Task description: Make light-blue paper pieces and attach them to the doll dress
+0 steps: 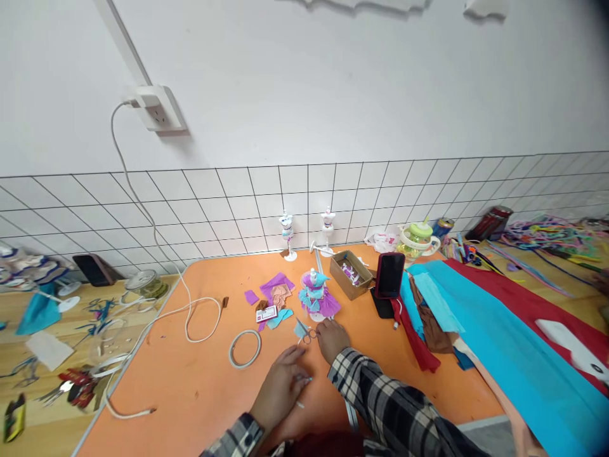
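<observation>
My left hand (280,388) is low over the orange tabletop, its thumb and fingers pinched together on a small pale-blue scrap (310,379). My right hand (332,339) is curled at the handle rings of small scissors (308,335), whose blades point away to the upper left. A light-blue fabric piece (299,329) is by the blades. Just beyond my hands stands a small dress form (314,292) in a purple and light-blue outfit. Purple, pink and blue fabric scraps (280,289) lie to its left, with a small white label card (266,313) among them. A roll of white tape (244,349) is nearer to me.
Two small dress forms (287,235) stand by the tiled wall. Right of centre are a cardboard box (351,274), a phone on a stand (389,276) and long blue cloth (504,343). A white cable (188,311) crosses the left side. Tools and cords fill neighbouring wooden tables.
</observation>
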Tool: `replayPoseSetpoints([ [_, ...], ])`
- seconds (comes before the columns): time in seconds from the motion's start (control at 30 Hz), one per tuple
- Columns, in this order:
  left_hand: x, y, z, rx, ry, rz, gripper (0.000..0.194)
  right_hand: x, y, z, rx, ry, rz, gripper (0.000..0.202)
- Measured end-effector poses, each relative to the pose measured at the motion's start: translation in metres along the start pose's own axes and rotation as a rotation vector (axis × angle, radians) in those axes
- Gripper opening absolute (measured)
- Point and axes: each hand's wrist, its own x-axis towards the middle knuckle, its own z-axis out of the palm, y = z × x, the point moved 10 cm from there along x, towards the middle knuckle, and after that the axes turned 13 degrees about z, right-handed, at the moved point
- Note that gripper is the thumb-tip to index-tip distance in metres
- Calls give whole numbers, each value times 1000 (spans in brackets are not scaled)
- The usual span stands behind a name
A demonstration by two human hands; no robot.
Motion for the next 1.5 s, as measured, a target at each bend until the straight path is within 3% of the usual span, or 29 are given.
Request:
replayPoseSetpoints([
  [0.17,46,-9,27,-57,-147,61,13,-1,4,-3,93,4,24,19],
  [0.3,59,-17,26,-45,-129,43,16,-10,13,-12,277,6,40,18],
  [0.4,53,-19,-2,-37,79,-31,17,-27,18,-19,460,-1,72,26],
  [0.47,39,-23,-26,-155,293,-162,21,-43,14,-28,579,-22,70,31],
  [0.5,33,-22,-29,-261,324,-227,23,-51,10,-35,631,-38,56,32],
  [0.63,23,9,-37,-555,305,-287,29,-77,-15,-76,1134,-182,-8,23],
  [0.8,24,56,-58,-547,272,-199,28,-88,-35,-105,1240,-298,13,9],
  [1.0,16,74,-77,-315,304,-152,17,-95,-32,-99,1285,-357,76,41],
  [1.27,14,90,-82,-136,279,-30,15,-101,-26,-86,1397,-464,247,41],
  [1.5,14,95,-85,-86,288,13,17,-105,-19,-74,1497,-409,378,47],
])
